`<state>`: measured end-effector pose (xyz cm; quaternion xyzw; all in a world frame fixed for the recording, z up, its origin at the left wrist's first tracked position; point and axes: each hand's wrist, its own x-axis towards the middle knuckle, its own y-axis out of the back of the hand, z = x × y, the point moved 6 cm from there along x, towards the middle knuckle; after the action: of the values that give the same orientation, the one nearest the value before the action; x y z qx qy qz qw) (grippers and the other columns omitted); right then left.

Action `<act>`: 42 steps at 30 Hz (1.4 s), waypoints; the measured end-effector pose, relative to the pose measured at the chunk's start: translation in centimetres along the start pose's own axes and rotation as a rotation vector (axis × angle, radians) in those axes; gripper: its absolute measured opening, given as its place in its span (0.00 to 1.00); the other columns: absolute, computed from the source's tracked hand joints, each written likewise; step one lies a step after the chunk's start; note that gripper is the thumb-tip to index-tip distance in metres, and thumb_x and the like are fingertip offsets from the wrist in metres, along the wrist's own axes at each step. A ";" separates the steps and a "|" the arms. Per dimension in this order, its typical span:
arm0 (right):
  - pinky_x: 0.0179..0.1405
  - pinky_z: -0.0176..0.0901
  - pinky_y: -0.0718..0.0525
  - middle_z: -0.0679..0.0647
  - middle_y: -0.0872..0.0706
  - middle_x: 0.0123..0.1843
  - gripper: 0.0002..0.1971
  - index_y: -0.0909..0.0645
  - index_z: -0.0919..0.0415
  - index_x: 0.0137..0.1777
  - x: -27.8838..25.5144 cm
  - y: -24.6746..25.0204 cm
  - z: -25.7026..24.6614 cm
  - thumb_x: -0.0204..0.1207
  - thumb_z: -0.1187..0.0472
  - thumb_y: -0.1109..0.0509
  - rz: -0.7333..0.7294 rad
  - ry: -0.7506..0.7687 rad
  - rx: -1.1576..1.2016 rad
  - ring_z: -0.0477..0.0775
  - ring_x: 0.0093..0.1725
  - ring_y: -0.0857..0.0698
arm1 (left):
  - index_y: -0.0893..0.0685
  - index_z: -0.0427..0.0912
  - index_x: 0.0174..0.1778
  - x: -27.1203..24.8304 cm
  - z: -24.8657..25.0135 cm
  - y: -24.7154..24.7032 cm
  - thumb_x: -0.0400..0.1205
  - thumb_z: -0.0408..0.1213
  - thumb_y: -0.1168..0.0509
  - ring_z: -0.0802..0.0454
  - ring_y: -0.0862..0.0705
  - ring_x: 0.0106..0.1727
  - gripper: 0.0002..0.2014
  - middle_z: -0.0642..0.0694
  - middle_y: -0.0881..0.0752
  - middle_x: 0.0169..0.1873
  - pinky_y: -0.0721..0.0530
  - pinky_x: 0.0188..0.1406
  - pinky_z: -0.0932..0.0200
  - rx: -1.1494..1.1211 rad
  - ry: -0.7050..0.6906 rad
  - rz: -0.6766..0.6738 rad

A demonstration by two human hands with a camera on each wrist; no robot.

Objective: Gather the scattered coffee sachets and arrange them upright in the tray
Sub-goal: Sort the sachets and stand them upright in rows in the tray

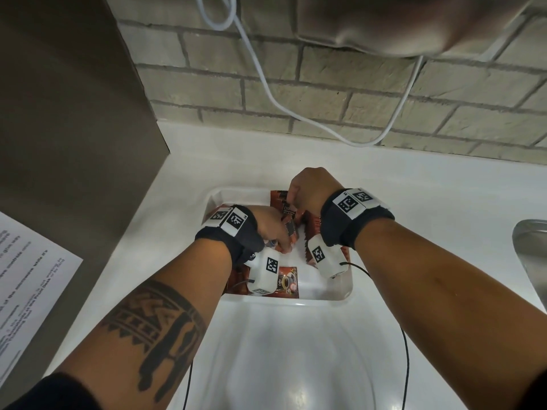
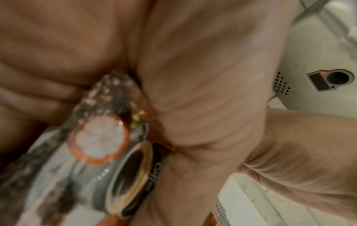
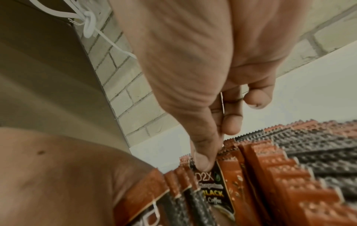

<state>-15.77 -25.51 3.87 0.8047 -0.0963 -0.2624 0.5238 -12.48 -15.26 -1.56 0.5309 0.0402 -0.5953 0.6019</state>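
A white tray (image 1: 284, 301) sits on the white counter with both my hands inside it. Several brown and orange coffee sachets (image 3: 289, 168) stand upright in a row at the tray's far side. My right hand (image 1: 299, 193) pinches the top edge of a black-labelled sachet (image 3: 212, 191) between thumb and forefinger (image 3: 216, 145). My left hand (image 1: 275, 229) grips another sachet (image 2: 108, 137), printed with a coffee cup, against its palm. One sachet (image 1: 288, 282) lies flat at the tray's near left, partly under my left wrist camera.
A tall grey panel (image 1: 74, 113) closes off the left side, with a printed sheet (image 1: 26, 291) on it. A white cable (image 1: 266, 84) hangs along the brick wall behind. A steel sink (image 1: 532, 247) edges in at the right. Black wrist cables trail toward me.
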 end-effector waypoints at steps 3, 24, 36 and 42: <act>0.52 0.41 0.15 0.49 0.08 0.50 0.13 0.08 0.59 0.50 -0.4 0.5 -0.1 0.76 0.72 0.32 0.016 0.025 0.000 0.51 0.53 0.12 | 0.11 0.38 0.60 -0.1 0.1 -0.2 0.77 0.45 0.23 0.45 0.13 0.55 0.20 0.41 0.09 0.55 0.16 0.63 0.51 -0.007 0.002 -0.004; 0.40 0.32 0.20 0.46 0.12 0.32 0.07 0.11 0.58 0.50 -5.9 3.1 1.1 0.75 0.58 0.20 0.049 0.109 0.490 0.36 0.30 0.16 | 0.13 0.38 0.58 -5.0 0.1 1.0 0.77 0.29 0.24 0.47 0.12 0.46 0.14 0.43 0.10 0.44 0.12 0.49 0.50 -0.954 -0.352 0.001; 0.41 0.31 0.25 0.42 0.11 0.41 0.05 0.12 0.48 0.43 -6.3 4.1 0.1 0.78 0.58 0.24 0.121 0.179 0.367 0.38 0.41 0.17 | 0.15 0.39 0.63 -6.5 -0.1 1.5 0.76 0.21 0.26 0.47 0.09 0.52 0.20 0.42 0.09 0.49 0.09 0.53 0.46 -0.926 -0.400 0.144; 0.39 0.26 0.30 0.37 0.16 0.39 0.06 0.11 0.48 0.42 -5.9 4.8 0.4 0.77 0.60 0.27 0.195 0.164 0.254 0.36 0.42 0.20 | 0.10 0.42 0.54 -7.0 -2.9 2.6 0.73 0.42 0.19 0.37 0.09 0.48 0.16 0.40 0.08 0.45 0.10 0.53 0.37 -0.595 -0.212 0.238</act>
<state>-20.41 -25.35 9.92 0.8699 -0.1634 -0.1295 0.4471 -10.81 -9.26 3.49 0.2679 0.0869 -0.5348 0.7966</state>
